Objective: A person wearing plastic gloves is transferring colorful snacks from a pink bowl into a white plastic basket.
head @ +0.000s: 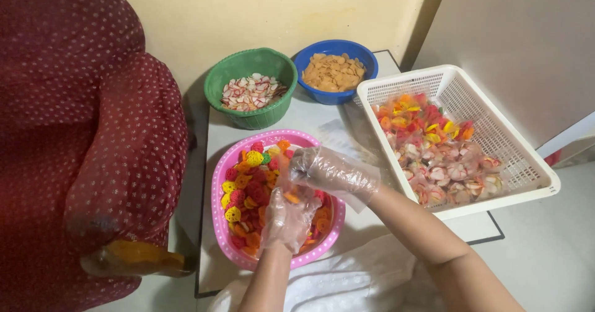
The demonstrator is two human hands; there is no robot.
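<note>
A pink bowl [218, 208] full of red, yellow and orange round crackers [245, 191] sits on a pale table. Both my hands wear clear plastic gloves and hover over this bowl. My left hand [289, 219] is cupped with a few orange crackers in it. My right hand [325, 171] is just above and behind it, fingers curled, touching the left hand's fingertips; a thin clear plastic bag seems to be held between them, hard to tell.
A green bowl [273, 64] of white-and-pink crackers and a blue bowl [363, 57] of tan crackers stand behind. A white slotted basket [520, 163] with bagged crackers is on the right. A person in dark red dotted clothing [80, 132] fills the left side.
</note>
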